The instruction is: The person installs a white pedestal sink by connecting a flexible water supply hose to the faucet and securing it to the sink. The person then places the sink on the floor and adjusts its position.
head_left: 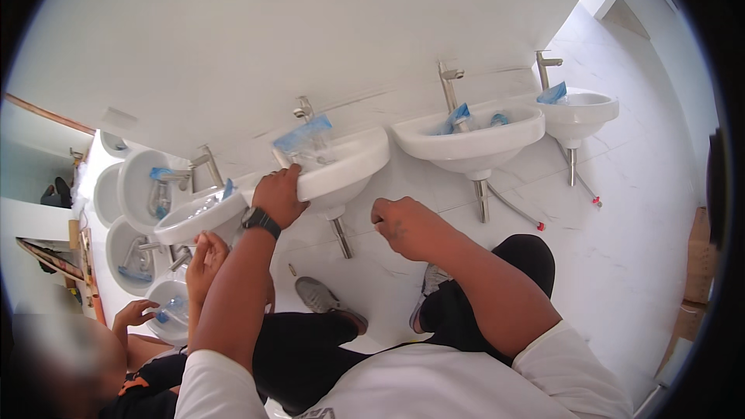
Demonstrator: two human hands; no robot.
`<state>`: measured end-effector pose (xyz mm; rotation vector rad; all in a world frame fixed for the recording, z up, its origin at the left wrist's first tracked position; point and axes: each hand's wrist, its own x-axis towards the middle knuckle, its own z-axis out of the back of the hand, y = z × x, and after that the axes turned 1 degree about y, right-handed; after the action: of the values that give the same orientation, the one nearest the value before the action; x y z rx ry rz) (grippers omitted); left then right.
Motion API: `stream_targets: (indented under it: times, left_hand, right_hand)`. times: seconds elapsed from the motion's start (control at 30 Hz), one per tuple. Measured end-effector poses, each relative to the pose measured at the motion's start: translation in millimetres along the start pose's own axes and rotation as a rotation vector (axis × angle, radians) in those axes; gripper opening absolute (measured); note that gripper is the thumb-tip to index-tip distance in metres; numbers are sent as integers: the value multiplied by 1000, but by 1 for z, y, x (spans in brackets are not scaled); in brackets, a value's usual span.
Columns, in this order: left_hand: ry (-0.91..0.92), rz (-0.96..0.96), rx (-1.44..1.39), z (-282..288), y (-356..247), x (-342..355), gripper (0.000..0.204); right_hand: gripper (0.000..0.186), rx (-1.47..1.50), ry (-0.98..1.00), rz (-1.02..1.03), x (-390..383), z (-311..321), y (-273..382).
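Room: white-tiled washroom floor (621, 209) and a plain white wall (310, 31) are carrying a row of small wall-hung basins.
Legs: the person is crouching in black trousers, grey sneakers (322, 295) planted on the tiles.
Right hand (407, 225): it is curling into a loose fist, fingers together, just below and right of the basin; whether anything small is sitting inside it I cannot tell.
Left hand (278, 195): wearing a black wristwatch (260, 219), it is clamping on the front left rim of the white ceramic wall basin (345, 159), forearm running straight up from the lower edge.
Basin: it is hanging against the wall, a chrome drain pipe (340, 237) dropping beneath, blue plastic wrapping (303, 136) lying by its chrome tap (304, 109).
Doing it well: I judge the left grip should be holding the rim level and steady while the right is working underneath near the pipe.
Neighbour: another person's hand (206, 260) is reaching under the next basin (198, 217) to the left.
Beyond: two more basins (473, 140) are standing to the right.
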<state>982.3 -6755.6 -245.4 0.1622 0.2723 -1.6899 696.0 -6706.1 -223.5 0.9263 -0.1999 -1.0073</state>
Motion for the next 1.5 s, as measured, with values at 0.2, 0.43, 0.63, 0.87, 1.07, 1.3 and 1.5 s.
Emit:
stream_targets:
  times: [0.2, 0.43, 0.63, 0.87, 1.07, 1.3, 1.5]
  left_hand:
    - [21, -67, -45, 6, -2, -7, 46]
    - [-17, -53, -108, -6, -23, -29, 49]
    - [29, -34, -171, 3, -34, -54, 52]
    - [111, -15, -229, 11, -45, -75, 57]
    - [151, 6, -273, 16, -45, -76, 58]
    - [127, 15, -325, 19, -27, -55, 67]
    - [126, -20, -547, 20, -10, -34, 73]
  right_hand:
    - [13, 4, -71, -69, -28, 16, 1]
    - [10, -28, -106, -137, -23, 19, -5]
    - [11, -108, -109, -155, -15, 14, -7]
    - [11, -111, -83, -221, -5, 8, -33]
    - [12, -110, 15, -315, 15, -24, -84]
    - [14, -495, 181, -162, 45, -83, -189]
    - [17, -78, -243, -280, 56, -152, -223]
